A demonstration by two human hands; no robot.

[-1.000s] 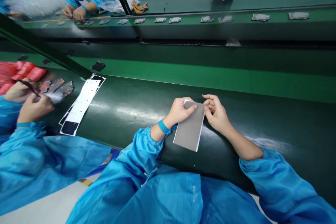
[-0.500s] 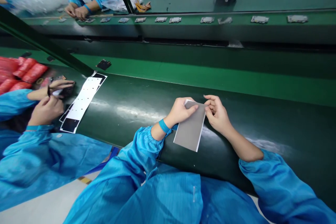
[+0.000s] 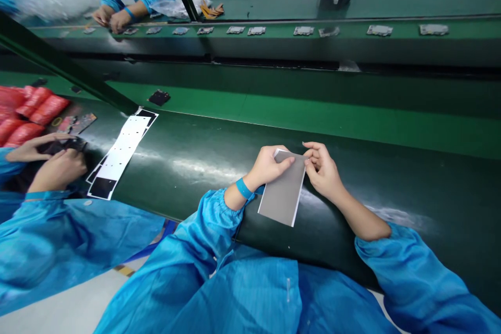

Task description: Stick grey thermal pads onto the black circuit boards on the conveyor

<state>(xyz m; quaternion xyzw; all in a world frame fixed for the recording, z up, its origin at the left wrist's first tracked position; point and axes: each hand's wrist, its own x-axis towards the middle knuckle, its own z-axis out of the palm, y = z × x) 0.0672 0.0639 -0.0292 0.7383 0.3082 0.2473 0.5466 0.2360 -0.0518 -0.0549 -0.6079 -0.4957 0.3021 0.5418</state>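
Observation:
A grey rectangular sheet with white edges [image 3: 281, 193] is held above the green work surface, tilted toward me. My left hand [image 3: 270, 166] grips it at the upper left, thumb across its face and the other fingers behind. At the sheet's upper right corner, my right hand [image 3: 321, 167] pinches the edge between thumb and index finger, its other fingers loosely curled. Whether the sheet is a single layer or a stack, I cannot tell. A blue band circles my left wrist.
Left of me lie long white sheets with black patches [image 3: 121, 151]. Beside them a co-worker's hands [image 3: 58, 169] handle a dark item near red wrapped bundles [image 3: 37, 109]. A green post [image 3: 70, 68] slants behind. A dark board [image 3: 159, 97] lies on the near belt; several boards line the far one.
My hands and the grey sheet have barely moved. The neighbouring co-worker's hands have shifted left and down with the dark item. The near belt's board has moved slightly right, the far boards left.

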